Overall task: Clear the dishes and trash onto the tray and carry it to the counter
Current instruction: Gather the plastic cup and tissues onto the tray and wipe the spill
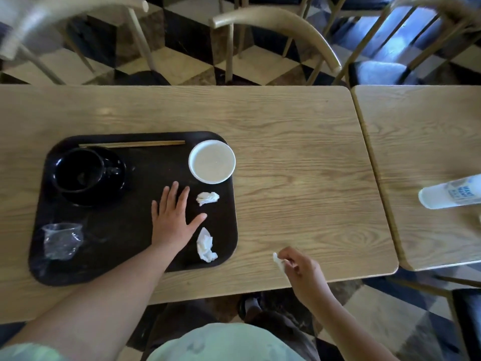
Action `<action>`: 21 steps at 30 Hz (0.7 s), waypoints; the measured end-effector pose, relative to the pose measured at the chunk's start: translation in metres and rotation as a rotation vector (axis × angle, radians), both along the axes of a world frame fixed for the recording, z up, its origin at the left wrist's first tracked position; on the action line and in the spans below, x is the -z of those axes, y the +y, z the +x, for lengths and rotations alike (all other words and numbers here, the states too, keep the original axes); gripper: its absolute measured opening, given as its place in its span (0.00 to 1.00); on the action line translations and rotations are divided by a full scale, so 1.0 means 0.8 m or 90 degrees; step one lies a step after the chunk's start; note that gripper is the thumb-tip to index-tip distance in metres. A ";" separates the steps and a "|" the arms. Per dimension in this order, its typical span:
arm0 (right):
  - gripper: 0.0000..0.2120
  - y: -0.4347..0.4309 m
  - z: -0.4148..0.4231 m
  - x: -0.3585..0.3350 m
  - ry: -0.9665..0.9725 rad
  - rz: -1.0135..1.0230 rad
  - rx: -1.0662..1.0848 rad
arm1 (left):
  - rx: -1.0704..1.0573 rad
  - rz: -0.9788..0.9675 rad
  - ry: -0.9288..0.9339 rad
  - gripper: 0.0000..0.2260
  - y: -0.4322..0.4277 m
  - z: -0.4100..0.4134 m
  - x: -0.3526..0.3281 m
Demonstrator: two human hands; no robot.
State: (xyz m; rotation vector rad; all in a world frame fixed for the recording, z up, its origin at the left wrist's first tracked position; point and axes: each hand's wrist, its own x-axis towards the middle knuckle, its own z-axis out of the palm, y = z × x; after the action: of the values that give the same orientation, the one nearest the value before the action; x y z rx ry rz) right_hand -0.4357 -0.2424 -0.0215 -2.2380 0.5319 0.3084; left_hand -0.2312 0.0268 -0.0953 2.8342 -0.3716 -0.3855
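A dark brown tray lies on the wooden table. On it stand a black cup on a black saucer, a pair of chopsticks, a white bowl, a crumpled clear plastic cup and two crumpled white tissues. My left hand rests flat on the tray, fingers spread, holding nothing. My right hand hovers over the table to the right of the tray, pinching a small white tissue scrap.
A second table adjoins on the right, with a white bottle lying on it. Wooden chairs stand behind both tables on a checkered floor. Another chair edge shows at the lower right.
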 end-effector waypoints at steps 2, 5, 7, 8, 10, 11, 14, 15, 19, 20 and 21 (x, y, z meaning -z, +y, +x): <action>0.10 0.016 0.021 -0.003 -0.018 -0.003 0.003 | 0.032 -0.016 0.005 0.36 0.016 -0.002 -0.005; 0.10 0.040 0.051 -0.003 -0.025 -0.019 0.003 | 0.067 -0.037 0.015 0.33 0.038 -0.009 -0.013; 0.10 0.058 0.072 -0.002 -0.037 -0.027 -0.002 | 0.076 -0.049 0.030 0.31 0.053 -0.014 -0.016; 0.10 0.068 0.082 -0.002 -0.047 -0.031 -0.002 | 0.081 -0.056 0.033 0.30 0.062 -0.016 -0.017; 0.10 0.089 0.105 -0.002 -0.072 -0.043 -0.007 | 0.099 -0.064 0.027 0.28 0.081 -0.019 -0.020; 0.10 0.099 0.116 -0.001 -0.085 -0.050 -0.012 | 0.111 -0.066 0.020 0.28 0.092 -0.020 -0.020; 0.10 0.126 0.149 0.004 -0.103 -0.062 -0.014 | 0.146 -0.064 0.002 0.27 0.122 -0.019 -0.021; 0.10 0.133 0.159 0.007 -0.103 -0.063 -0.009 | 0.156 -0.062 0.000 0.26 0.130 -0.017 -0.021; 0.11 0.156 0.189 0.016 -0.117 -0.088 0.019 | 0.186 -0.077 0.009 0.25 0.147 -0.012 -0.023; 0.11 0.159 0.194 0.018 -0.126 -0.098 0.033 | 0.187 -0.086 0.015 0.24 0.148 -0.010 -0.024; 0.10 0.162 0.198 0.020 -0.134 -0.106 0.044 | 0.186 -0.097 0.020 0.24 0.149 -0.009 -0.025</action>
State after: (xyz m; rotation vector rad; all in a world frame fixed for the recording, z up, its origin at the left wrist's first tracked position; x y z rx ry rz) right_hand -0.2771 -0.1125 -0.0377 -2.3712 0.5370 -0.0089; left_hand -0.2387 0.1460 -0.0754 2.6257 -0.7787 -0.4369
